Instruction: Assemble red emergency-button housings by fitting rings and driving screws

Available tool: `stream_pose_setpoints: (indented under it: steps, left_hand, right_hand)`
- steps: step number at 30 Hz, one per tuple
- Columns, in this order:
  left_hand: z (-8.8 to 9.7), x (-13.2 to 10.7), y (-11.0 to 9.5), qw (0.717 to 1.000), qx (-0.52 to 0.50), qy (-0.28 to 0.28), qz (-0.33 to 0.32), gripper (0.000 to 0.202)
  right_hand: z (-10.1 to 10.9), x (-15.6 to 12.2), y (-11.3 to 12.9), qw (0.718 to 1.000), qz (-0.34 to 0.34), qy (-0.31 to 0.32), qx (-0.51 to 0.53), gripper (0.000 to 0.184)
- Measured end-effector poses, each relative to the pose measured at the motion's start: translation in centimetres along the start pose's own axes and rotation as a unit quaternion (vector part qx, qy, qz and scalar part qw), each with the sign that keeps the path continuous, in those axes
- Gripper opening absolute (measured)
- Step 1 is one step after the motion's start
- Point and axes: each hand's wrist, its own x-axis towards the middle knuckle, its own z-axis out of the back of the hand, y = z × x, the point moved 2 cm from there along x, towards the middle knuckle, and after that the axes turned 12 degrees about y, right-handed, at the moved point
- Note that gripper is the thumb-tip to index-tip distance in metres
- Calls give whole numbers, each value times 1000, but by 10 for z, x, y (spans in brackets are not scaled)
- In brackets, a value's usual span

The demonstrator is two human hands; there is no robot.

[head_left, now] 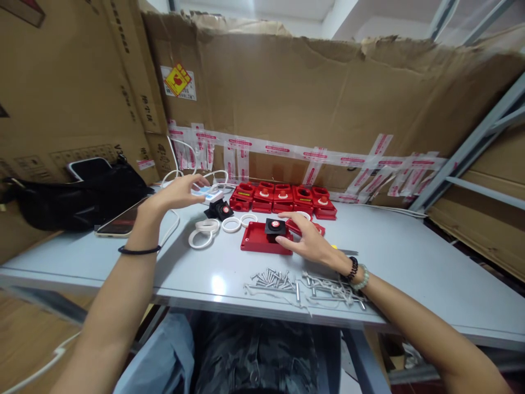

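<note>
Spanning the side of a black block (pixel 270 233) nearest our palm, the thumb and forefinger of our right hand (pixel 305 241) stand partly open, thumb toward us and forefinger on the far side. We cannot tell whether they grip it or only rest beside it. The block, bearing a red-and-white disc (pixel 275 224), sits at the end of a red tray (pixel 255 239) closest to that hand. Just beyond our right knuckles we see a red cover (pixel 319 228) and part of a white ring (pixel 303 215). On our side of the same hand lie loose screws (pixel 273 279), and below its wrist are metal rods (pixel 324 287) tangled with string. Our left hand (pixel 176 192) hangs raised, fingers loosely curved and parted, with nothing visible in its grasp. By its fingertips are a white-and-blue case (pixel 211 195) and more black parts (pixel 219 210); several pale rings (pixel 231 229) lie between our two hands. Beyond them stands a row of red housings (pixel 283 198). Left of our left wrist we have a phone (pixel 118 223), with a black bag (pixel 49 202) farther out.
</note>
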Motion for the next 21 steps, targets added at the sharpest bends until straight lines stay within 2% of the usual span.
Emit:
stream_pose_setpoints:
  steps: [3,4,7,8,10,12,15,21]
  left_hand:
    - [-5,-4,-39,991,-63,-41,-113,43]
    - [-9,-6,-56,983,-82,-36,-158,40]
    - [-28,-9,-108,949,-123,18,-290,31]
    - [-36,-9,-122,936,-129,52,-324,29]
    - [-49,-7,-142,917,-139,86,-365,28]
    - [-59,-4,-150,909,-132,104,-382,29]
    - [-69,2,-146,907,-134,113,-383,30]
    - [-73,7,-135,905,-142,124,-381,32]
  right_hand:
    - [4,-2,-3,1000,-23,2,-2,50]
    - [5,-3,-4,999,-33,7,-3,54]
    - [6,-6,-8,997,-55,44,-8,69]
    - [6,-7,-9,997,-57,58,-12,73]
    - [6,-9,-10,995,-55,74,-21,77]
    - [5,-10,-11,995,-50,80,-29,79]
    - [5,-10,-10,994,-40,91,-38,78]
    - [3,-11,-10,992,-48,107,-53,74]
